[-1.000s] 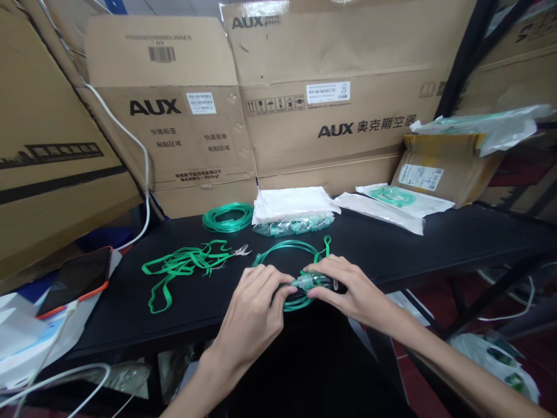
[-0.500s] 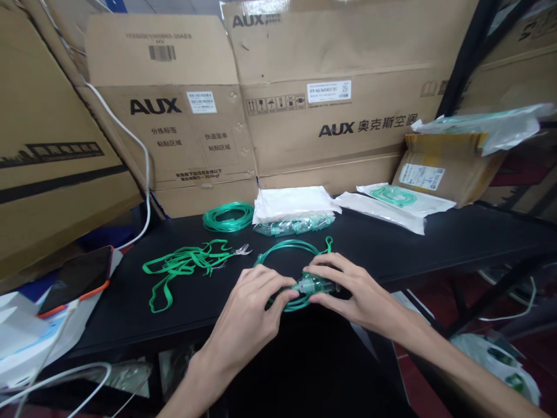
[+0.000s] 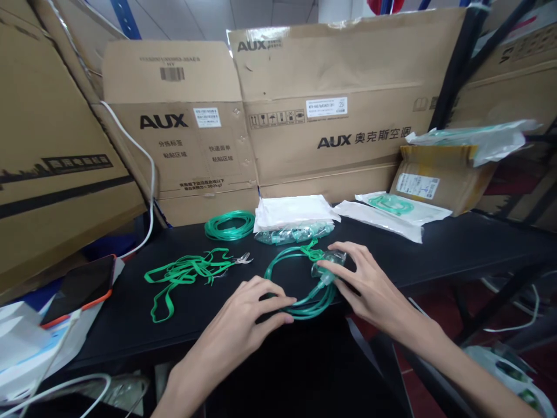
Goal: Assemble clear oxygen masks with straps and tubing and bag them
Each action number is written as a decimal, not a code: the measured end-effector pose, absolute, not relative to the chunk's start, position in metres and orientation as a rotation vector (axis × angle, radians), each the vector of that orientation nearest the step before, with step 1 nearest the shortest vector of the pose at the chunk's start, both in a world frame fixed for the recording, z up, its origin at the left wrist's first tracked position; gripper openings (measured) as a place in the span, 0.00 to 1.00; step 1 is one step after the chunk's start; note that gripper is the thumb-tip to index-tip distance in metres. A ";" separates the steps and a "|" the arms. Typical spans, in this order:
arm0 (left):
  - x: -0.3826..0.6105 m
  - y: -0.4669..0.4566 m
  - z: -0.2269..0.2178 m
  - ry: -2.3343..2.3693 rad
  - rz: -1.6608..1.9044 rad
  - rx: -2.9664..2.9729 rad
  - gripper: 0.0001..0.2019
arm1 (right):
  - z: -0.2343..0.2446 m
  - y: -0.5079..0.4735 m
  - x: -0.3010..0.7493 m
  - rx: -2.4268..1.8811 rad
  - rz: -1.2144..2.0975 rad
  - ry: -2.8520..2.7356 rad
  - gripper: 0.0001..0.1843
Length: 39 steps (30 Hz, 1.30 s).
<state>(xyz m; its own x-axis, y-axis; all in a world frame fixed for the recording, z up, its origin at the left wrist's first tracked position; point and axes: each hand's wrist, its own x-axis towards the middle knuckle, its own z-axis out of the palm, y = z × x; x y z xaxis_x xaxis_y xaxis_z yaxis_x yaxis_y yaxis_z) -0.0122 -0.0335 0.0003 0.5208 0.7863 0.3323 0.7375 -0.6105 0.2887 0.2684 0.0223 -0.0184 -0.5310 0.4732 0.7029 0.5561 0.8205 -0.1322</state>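
Note:
A coil of green tubing (image 3: 304, 307) lies near the front edge of the black table (image 3: 456, 244). My left hand (image 3: 243, 319) pinches the coil's near side between thumb and fingertips. My right hand (image 3: 368, 284) grips a clear plastic connector piece (image 3: 329, 266) joined to the tubing at the coil's right side, with the fingers curled round it. Both hands rest low on the table top.
Loose green straps (image 3: 187, 271) lie to the left, with a second green tubing coil (image 3: 230, 224) behind. Behind the coil are white packets (image 3: 291, 210), a bag of clear parts (image 3: 296, 234) and a sealed mask packet (image 3: 402, 206). A phone (image 3: 80, 283) sits far left. Cardboard boxes (image 3: 331, 139) wall the back.
The camera view has tilted up a little. My right hand has moved back and right with the clear piece, turning it away from my left hand, and the coil has shifted slightly right.

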 end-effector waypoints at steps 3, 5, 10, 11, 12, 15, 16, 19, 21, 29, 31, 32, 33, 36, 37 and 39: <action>0.000 -0.036 -0.001 1.306 0.674 2.671 0.10 | -0.014 0.016 0.270 -0.764 -0.123 -2.314 0.28; 0.005 -0.036 0.001 1.313 0.675 2.682 0.09 | -0.012 0.015 0.272 -0.761 -0.129 -2.356 0.26; 0.005 -0.015 0.023 1.354 0.720 2.707 0.09 | -0.016 0.021 0.276 -0.730 -0.128 -2.355 0.19; 0.005 -0.008 0.028 1.359 0.722 2.717 0.10 | -0.018 0.022 0.276 -0.725 -0.115 -2.345 0.17; 0.006 0.000 0.034 1.363 0.719 2.729 0.11 | -0.019 0.023 0.277 -0.718 -0.101 -2.335 0.17; 0.014 0.027 0.047 1.345 0.678 2.790 0.13 | -0.019 0.022 0.276 -0.703 -0.045 -2.320 0.17; 0.017 0.035 0.050 1.325 0.650 2.818 0.13 | -0.019 0.022 0.276 -0.701 -0.027 -2.323 0.17; 0.030 0.057 0.054 1.241 0.528 2.909 0.12 | -0.019 0.021 0.277 -0.698 0.005 -2.347 0.17; 0.037 0.068 0.054 1.180 0.430 2.968 0.10 | -0.019 0.021 0.277 -0.700 0.010 -2.363 0.15; 0.043 0.084 0.058 1.232 0.225 3.092 0.08 | -0.012 0.019 0.279 -0.690 0.044 -2.381 0.12; 0.035 0.085 0.062 1.342 0.258 3.088 0.09 | -0.011 0.019 0.282 -0.691 0.055 -2.378 0.11; 0.029 0.085 0.064 1.398 0.284 3.078 0.09 | -0.010 0.020 0.284 -0.700 0.057 -2.380 0.11; 0.022 0.084 0.066 1.451 0.316 3.062 0.07 | -0.010 0.020 0.286 -0.709 0.055 -2.381 0.11; -0.004 0.076 0.073 1.574 0.436 2.984 0.02 | -0.013 0.023 0.292 -0.746 0.048 -2.368 0.10; -0.013 0.071 0.074 1.598 0.480 2.947 0.02 | -0.014 0.025 0.293 -0.755 0.045 -2.359 0.10; -0.026 0.059 0.073 1.601 0.555 2.868 0.03 | -0.018 0.030 0.295 -0.758 0.035 -2.341 0.11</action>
